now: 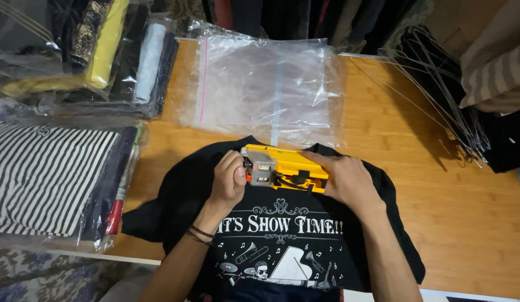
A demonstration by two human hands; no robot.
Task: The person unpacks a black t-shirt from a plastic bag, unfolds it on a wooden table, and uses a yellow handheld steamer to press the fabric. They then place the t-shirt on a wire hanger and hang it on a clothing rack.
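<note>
A black printed T-shirt (pixel 271 223) lies flat, front up, on the wooden worktop (pixel 466 212), its collar pointing away from the person. Both hands hold a yellow handheld tool (pixel 285 168), seemingly a tagging gun or small labeller, right at the neckline. The left hand (pixel 229 182) is curled shut around the tool's grey and orange front end, thumb and fingers pinching it. The right hand (pixel 346 179) lies mostly flat over the tool's rear, fingers closed loosely on its body and pressing it onto the fabric. The step in hand looks like setting the tool against the collar; any further move would call for a steady grip and a smooth neckline. Just beyond the shirt lies an empty clear zip bag (pixel 260 89). Bagged folded garments (pixel 53 179) sit at the left, wire hangers (pixel 438 84) at the right.
</note>
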